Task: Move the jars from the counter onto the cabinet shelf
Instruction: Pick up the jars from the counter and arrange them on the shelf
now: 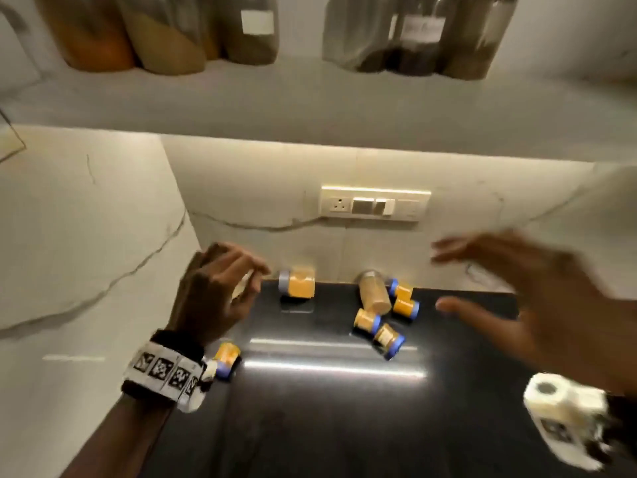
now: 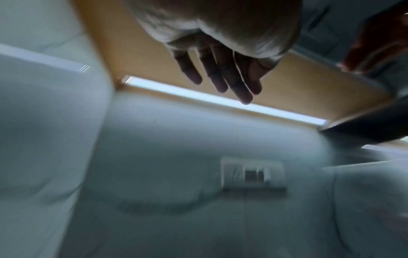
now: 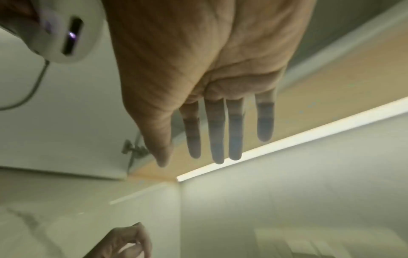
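Closest to the head camera, at the lower right, a white wrist camera (image 1: pixel 565 422) sits strapped on, and beyond it the right hand (image 1: pixel 537 298) hovers blurred above the right part of a black counter (image 1: pixel 310 426), fingers spread and straight, holding nothing. On the other side the left hand (image 1: pixel 213 291) hangs over the counter's back left corner with fingers loosely curled; a pale sliver shows between them, too blurred to name, so I cannot tell whether it holds anything. A band of black-and-white square markers (image 1: pixel 165 370) wraps that wrist.

Small jars with yellow contents and blue lids lie tipped on the counter. One jar (image 1: pixel 296 284) rests at the back edge just beside the left fingertips. A cluster of jars (image 1: pixel 382 312) lies near the back middle around a taller pale jar (image 1: pixel 374 294), between the two hands and touching neither. Another small jar (image 1: pixel 225 360) lies by the left edge, partly hidden behind the left wrist.

Above, big jars (image 1: pixel 165 32) of brown and orange powders stand on the shelf (image 1: pixel 310 98). Two carry white labels, the writing unreadable. A switch plate (image 1: pixel 375 203) is on the wall.

Only the wrist views show the light strip (image 2: pixel 220 99) under the cabinet. Neither shows any jar. From the right wrist, the right hand (image 3: pixel 209 78) shows straight, parted fingers.
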### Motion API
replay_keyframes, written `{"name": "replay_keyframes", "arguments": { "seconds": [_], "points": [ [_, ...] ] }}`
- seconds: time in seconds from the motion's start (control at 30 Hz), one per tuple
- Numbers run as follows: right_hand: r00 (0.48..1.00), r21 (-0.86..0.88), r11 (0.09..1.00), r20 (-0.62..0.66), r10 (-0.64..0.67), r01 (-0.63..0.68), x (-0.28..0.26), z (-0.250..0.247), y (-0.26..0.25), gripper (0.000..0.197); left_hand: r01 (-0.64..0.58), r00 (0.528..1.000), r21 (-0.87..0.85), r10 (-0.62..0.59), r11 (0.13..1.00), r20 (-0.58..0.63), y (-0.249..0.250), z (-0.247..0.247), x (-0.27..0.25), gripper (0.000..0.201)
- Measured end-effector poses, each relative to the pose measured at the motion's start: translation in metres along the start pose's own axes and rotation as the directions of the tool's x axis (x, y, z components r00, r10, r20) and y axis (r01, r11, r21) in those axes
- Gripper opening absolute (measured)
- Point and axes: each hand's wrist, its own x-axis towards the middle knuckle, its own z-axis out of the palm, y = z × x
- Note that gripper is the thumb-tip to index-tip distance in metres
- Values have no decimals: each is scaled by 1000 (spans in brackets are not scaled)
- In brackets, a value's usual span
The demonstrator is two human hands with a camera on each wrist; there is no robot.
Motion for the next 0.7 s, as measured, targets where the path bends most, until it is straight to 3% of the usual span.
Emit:
{"name": "replay_keyframes", "arguments": {
  "seconds": [0.07, 0.1, 0.13, 0.17, 0.23, 0.27, 0.33, 0.43, 0.53, 0.7],
  "points": [
    [979, 8, 996, 184, 86, -89, -29, 68, 29, 44, 249, 956, -72, -233, 966, 180, -29, 45, -57, 18],
    [946, -17, 988, 284, 153, -155, -42, 106, 48, 47, 380, 886, -33, -354, 924, 299, -41, 68, -86, 27],
    [901, -57, 974, 370, 226, -220, -55, 143, 66, 52, 492, 776, 60, -469, 868, 421, -51, 88, -112, 39],
    [848, -97, 953, 437, 299, -286, -68, 179, 83, 58, 573, 626, 190, -575, 798, 527, -57, 107, -137, 53],
    [746, -137, 903, 520, 416, -408, -86, 236, 109, 64, 628, 342, 407, -705, 663, 622, -63, 133, -172, 78],
    [705, -132, 878, 548, 451, -459, -91, 259, 118, 64, 644, 255, 459, -738, 612, 625, -63, 143, -183, 84],
    [661, -115, 835, 557, 502, -538, -93, 289, 129, 66, 670, 224, 484, -776, 562, 590, -63, 158, -193, 85],
    [618, -73, 752, 520, 589, -655, -86, 313, 139, 72, 717, 243, 444, -789, 538, 565, -66, 171, -193, 76],
    [573, -40, 685, 513, 639, -727, -75, 326, 152, 72, 779, 262, 320, -744, 539, 615, -72, 180, -185, 72],
    [594, -13, 700, 518, 616, -714, -43, 348, 150, 63, 815, 319, 160, -662, 557, 678, -70, 207, -163, 77]
  ]
}}
